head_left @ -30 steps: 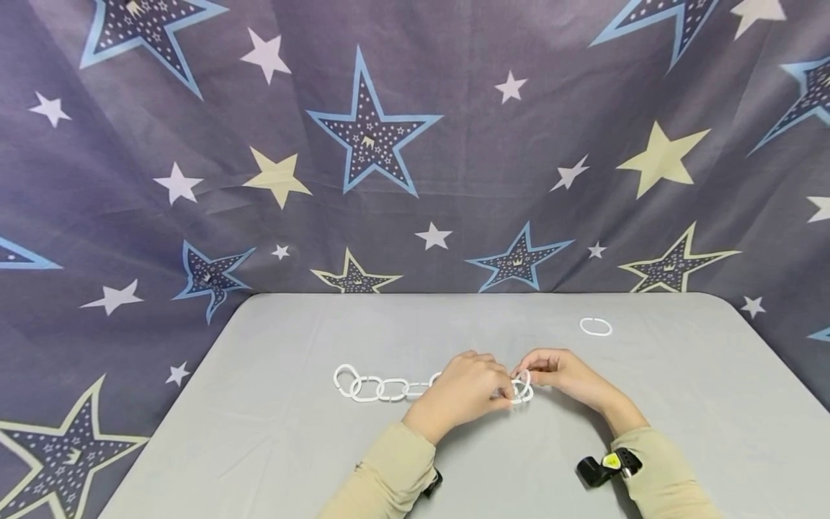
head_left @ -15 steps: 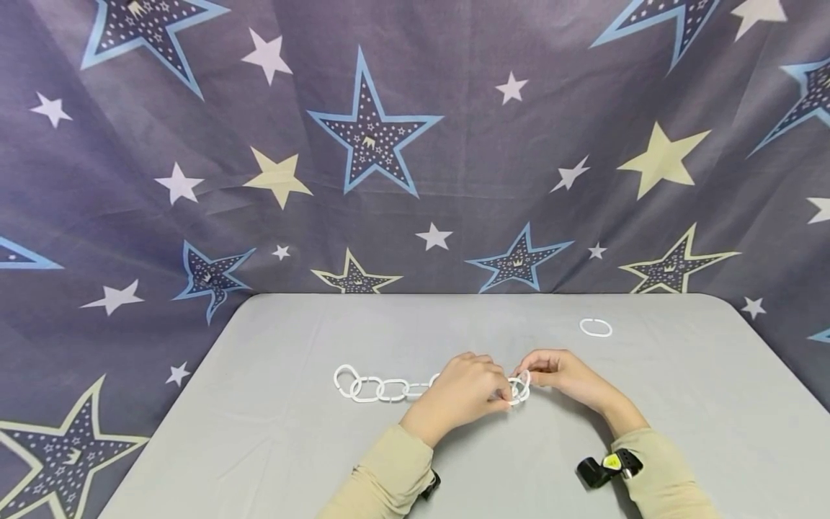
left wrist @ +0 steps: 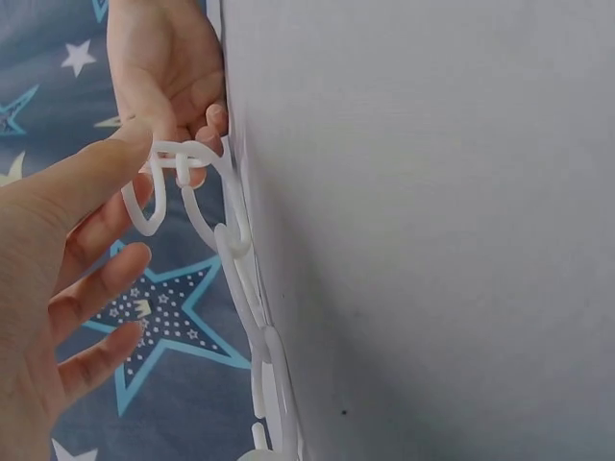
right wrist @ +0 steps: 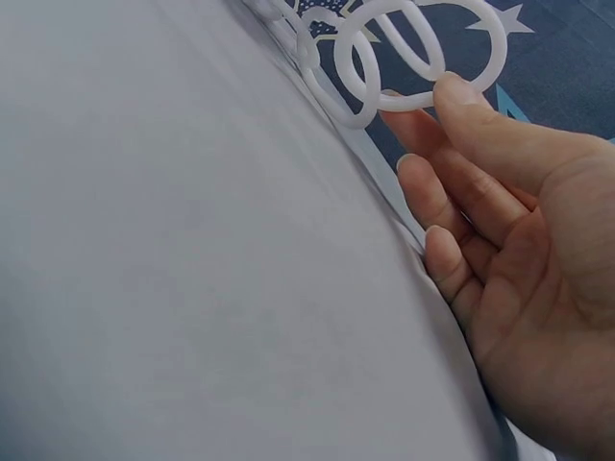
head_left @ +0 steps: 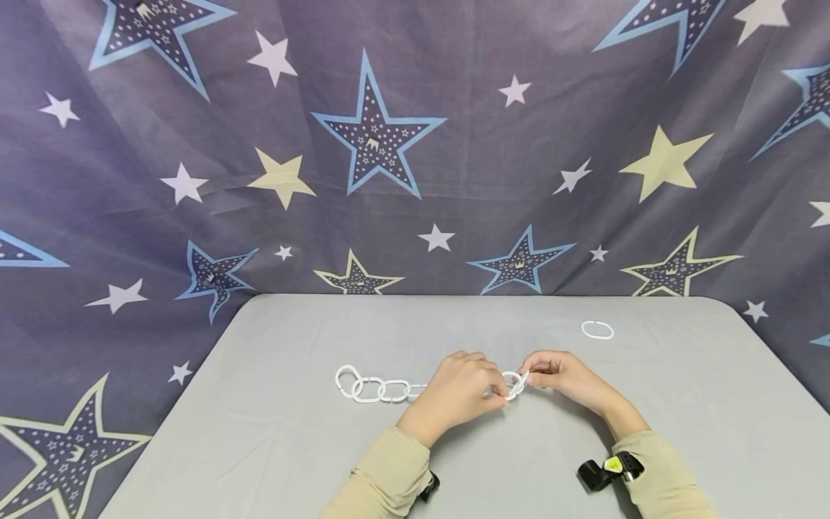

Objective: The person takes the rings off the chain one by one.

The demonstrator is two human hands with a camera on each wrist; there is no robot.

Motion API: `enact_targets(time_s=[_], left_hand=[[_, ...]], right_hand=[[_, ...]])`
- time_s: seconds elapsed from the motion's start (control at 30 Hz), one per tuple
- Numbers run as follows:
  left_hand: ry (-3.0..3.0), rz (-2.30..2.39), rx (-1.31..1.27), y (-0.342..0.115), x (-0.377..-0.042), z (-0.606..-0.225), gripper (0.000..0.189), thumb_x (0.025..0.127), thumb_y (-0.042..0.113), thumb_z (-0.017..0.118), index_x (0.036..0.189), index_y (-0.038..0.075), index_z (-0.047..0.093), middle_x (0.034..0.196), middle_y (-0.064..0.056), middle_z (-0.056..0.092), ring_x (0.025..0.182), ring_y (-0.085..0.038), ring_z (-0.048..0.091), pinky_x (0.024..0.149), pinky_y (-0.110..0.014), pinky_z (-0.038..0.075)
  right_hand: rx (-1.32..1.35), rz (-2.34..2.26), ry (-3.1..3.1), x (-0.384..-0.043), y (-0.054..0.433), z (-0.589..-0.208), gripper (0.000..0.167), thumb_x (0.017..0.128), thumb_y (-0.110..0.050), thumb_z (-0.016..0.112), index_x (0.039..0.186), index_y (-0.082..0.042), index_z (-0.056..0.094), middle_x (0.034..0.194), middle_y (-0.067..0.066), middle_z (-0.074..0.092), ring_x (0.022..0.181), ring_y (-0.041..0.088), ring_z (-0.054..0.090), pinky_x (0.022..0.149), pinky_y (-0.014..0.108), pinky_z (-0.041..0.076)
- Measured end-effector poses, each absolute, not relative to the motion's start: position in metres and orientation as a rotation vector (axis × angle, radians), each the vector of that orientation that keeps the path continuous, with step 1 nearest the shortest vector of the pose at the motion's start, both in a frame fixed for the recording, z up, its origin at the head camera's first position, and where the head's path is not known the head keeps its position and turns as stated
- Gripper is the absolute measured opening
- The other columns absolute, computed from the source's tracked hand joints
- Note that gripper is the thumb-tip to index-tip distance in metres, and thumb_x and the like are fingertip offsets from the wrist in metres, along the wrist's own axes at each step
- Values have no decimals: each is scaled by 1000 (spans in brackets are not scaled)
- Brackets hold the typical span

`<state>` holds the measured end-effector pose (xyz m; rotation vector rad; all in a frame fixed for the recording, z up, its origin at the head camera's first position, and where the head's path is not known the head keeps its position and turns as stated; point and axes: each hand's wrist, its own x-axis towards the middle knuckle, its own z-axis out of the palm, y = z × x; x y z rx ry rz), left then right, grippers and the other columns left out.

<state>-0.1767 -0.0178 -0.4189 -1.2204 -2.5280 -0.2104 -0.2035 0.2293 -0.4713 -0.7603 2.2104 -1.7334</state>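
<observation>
A chain of white plastic links (head_left: 393, 381) runs leftward across the table from under my left hand (head_left: 457, 389). In the left wrist view, my left thumb and forefinger pinch a white link (left wrist: 160, 197) near the chain's end, while the other fingers are spread loosely. Close on the right, my right hand (head_left: 564, 375) pinches the end link (right wrist: 495, 58) between thumb and forefinger. That link looks tilted in the head view and overlaps the neighbouring links in the right wrist view. Part of the chain is hidden behind my left hand.
One loose white link (head_left: 599, 338) with a small gap lies at the back right of the grey-covered table (head_left: 259, 461). A purple-grey curtain with stars (head_left: 454, 166) hangs behind the table's far edge.
My left hand has shifted slightly left. The links between my hands have moved left and turned, and the one in my right hand now stands more on edge.
</observation>
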Motion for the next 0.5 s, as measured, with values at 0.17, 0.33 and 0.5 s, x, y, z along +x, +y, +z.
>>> enact_targets(time_s=[0.17, 0.33, 0.5], left_hand=[[-2558, -255, -1165, -20, -177, -419, 14, 81, 46, 79, 87, 33, 76, 87, 22, 68, 82, 0, 57, 80, -21, 46], [-2565, -277, -1133, -22, -177, -419, 13, 81, 45, 79, 88, 34, 77, 87, 24, 68, 85, 0, 59, 81, -21, 46], [-2574, -283, -1100, -22, -178, -420, 13, 80, 45, 80, 87, 35, 77, 85, 24, 67, 83, 0, 58, 79, -20, 45]], right_hand=[[-709, -1715, 2241, -203, 229, -471, 16, 91, -6, 67, 102, 5, 65, 93, 0, 73, 79, 8, 63, 62, 21, 46], [-685, -1711, 2256, -201, 228, -468, 17, 92, -7, 67, 103, 6, 65, 93, 8, 72, 77, 8, 61, 62, 22, 46], [-675, -1723, 2253, -199, 227, -466, 18, 92, -6, 67, 103, 7, 65, 94, 14, 71, 75, 8, 60, 62, 23, 46]])
